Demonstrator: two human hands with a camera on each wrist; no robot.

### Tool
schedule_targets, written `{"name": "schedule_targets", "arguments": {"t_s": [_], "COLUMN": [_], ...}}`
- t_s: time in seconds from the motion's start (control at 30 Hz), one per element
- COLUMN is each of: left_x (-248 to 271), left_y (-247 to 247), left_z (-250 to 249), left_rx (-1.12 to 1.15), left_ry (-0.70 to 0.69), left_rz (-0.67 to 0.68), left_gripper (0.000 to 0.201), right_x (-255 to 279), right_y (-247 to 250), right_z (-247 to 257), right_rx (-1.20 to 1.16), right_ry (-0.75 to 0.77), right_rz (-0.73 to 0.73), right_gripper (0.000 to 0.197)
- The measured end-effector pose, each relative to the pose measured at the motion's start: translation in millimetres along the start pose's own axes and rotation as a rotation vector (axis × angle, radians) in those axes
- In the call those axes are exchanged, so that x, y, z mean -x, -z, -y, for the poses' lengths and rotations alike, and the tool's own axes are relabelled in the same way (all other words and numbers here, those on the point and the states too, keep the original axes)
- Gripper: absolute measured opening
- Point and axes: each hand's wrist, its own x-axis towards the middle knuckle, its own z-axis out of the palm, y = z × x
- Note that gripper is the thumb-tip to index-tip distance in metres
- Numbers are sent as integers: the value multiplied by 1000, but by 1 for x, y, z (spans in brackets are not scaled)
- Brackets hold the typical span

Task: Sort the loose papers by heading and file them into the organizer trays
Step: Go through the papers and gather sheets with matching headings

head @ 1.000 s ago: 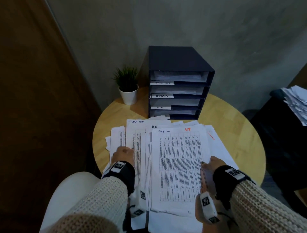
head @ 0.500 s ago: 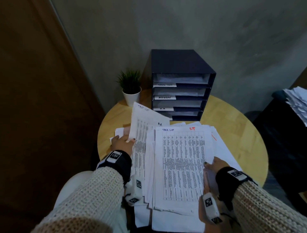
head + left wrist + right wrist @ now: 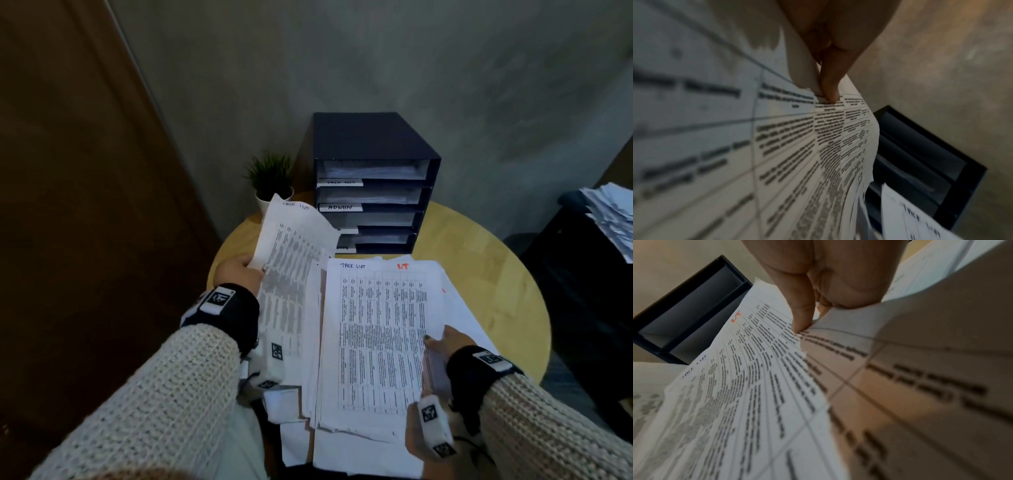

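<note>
A dark blue organizer (image 3: 373,137) with several labelled trays stands at the back of the round wooden table (image 3: 479,246). My left hand (image 3: 239,274) pinches a printed sheet headed "TASK LIST" (image 3: 294,246) by its left edge and holds it lifted and tilted toward the organizer; in the left wrist view the thumb and fingers (image 3: 828,84) clamp the sheet (image 3: 777,146). My right hand (image 3: 445,339) grips the right edge of another table sheet (image 3: 380,329) marked "TASK LIST" and "I.T" on top of the loose pile. The right wrist view shows fingers (image 3: 803,318) pinching that sheet (image 3: 756,386).
A small potted plant (image 3: 270,178) stands left of the organizer, just behind the lifted sheet. More loose papers (image 3: 308,377) lie spread under both hands. A dark stand at the right carries another paper heap (image 3: 609,216). A brown door (image 3: 68,205) is on the left.
My left hand took a sheet from the left side of the pile and raised it up and back toward the organizer. The right hand stayed on the top sheet's right edge.
</note>
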Motion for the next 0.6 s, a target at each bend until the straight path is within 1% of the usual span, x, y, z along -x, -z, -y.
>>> {"name": "schedule_targets", "arguments": {"t_s": [0.13,0.27,0.33,0.4,0.43,0.5,0.53,0.6], "left_x": [5,17,22,25,26,26,26,24], "left_y": [25,47,52,53,52,46,41,25], "left_z": [-34,-70,-82,-89,-92,-93,-90,-77], "left_rx": [119,205,256,334,366,405,406,380], "left_ry": [-119,-248,-288,-302,-310,-303,-284,-239], "left_rz": [-74,-69,-56,-56,-57,-40,-26,1], "left_gripper": [32,29,28,30,32,36,38,39], "right_x": [-1,-1,-3,-10,-13,-14,-10,-21], "right_y": [0,3,3,0,0,-1,-2,-6], "right_z": [-6,-11,-17,-26,-29,-29,-28,-36], "right_rx": [-66,-217,-393,-685,-839,-1040,-1108,-1204], "right_ry": [-11,-12,-1,-7,-24,-33,-5,41], "right_rz": [17,23,7,21,43,89,116,162], "right_gripper": [61,64,65,66,65,65,76,131]}}
